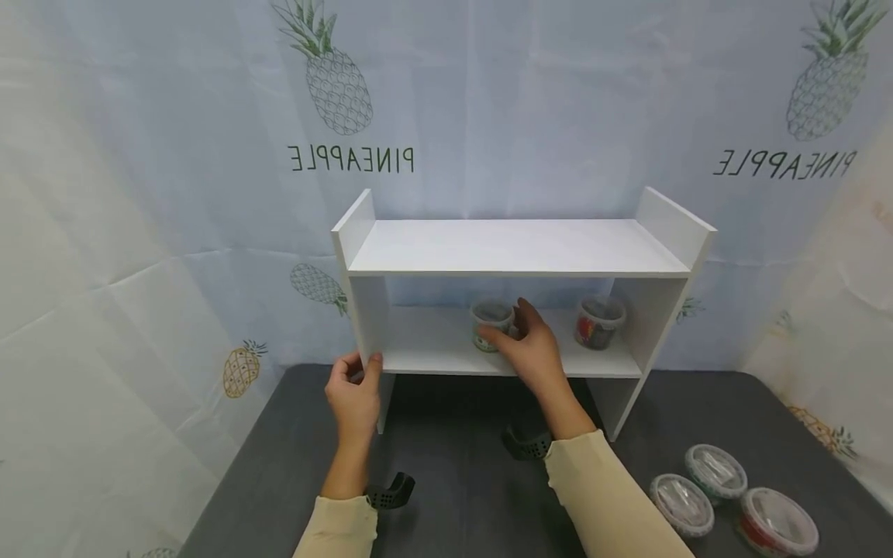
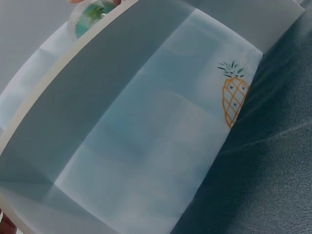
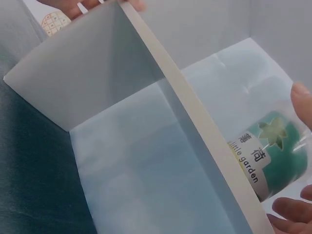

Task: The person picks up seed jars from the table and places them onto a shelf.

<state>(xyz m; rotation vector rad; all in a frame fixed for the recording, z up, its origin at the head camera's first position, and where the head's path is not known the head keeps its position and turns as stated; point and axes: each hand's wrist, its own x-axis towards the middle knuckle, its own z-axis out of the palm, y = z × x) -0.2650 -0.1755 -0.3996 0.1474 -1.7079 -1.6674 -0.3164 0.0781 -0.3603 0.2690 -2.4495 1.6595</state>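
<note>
A white two-tier shelf (image 1: 502, 246) stands on the dark table. At its left side panel, my left hand (image 1: 354, 399) grips the front edge, thumb on the inner side and fingers outside. My right hand (image 1: 533, 353) reaches over the lower board to a small clear plastic cup (image 1: 486, 311), which stands upright near the middle. In the right wrist view this cup (image 3: 280, 151) shows a green "little garden" label with a leaf. The right thumb overlaps the cup in the head view; the other fingers are spread beside it, with a gap showing in the right wrist view.
A second clear cup (image 1: 598, 322) with a red and dark label stands at the right end of the lower board. Three lidded cups, one of them red-sided (image 1: 777, 523), sit at the table's right front. Pineapple-print cloth (image 1: 516, 101) hangs behind.
</note>
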